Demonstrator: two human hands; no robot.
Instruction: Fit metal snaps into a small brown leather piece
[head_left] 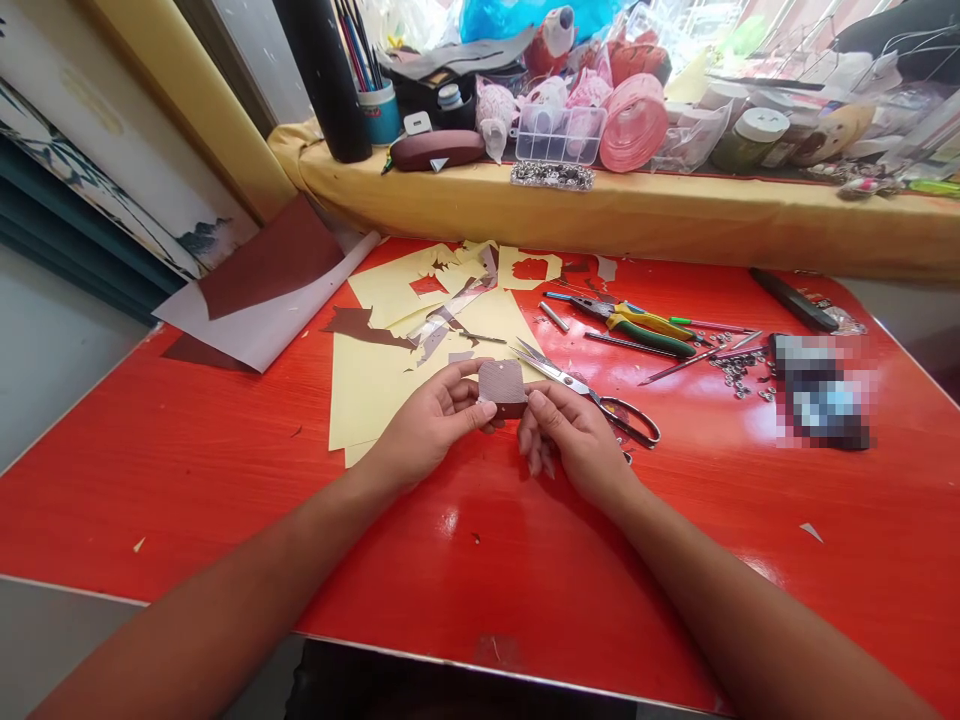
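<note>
A small brown piece of sheet material (502,384), greyish on its upper face with a darker strip along its lower edge, is held up over the red table (465,560). My left hand (435,412) pinches its left side between thumb and fingers. At its right edge, my right hand (574,428) grips a corner with thumb and forefinger, the other fingers curled below. Just beyond my right hand lie scissors (581,385) with their blades partly apart. Cut yellow sheets (360,375) lie under and behind the held piece.
Pliers (637,325), thin rods, pens and small metal rings (739,375) lie to the right, near a blurred dark object (821,390). A large brown sheet (270,260) curls at the left. Behind, a cloth-covered ledge (450,205) holds jars, boxes and a pink ribbon roll (634,122).
</note>
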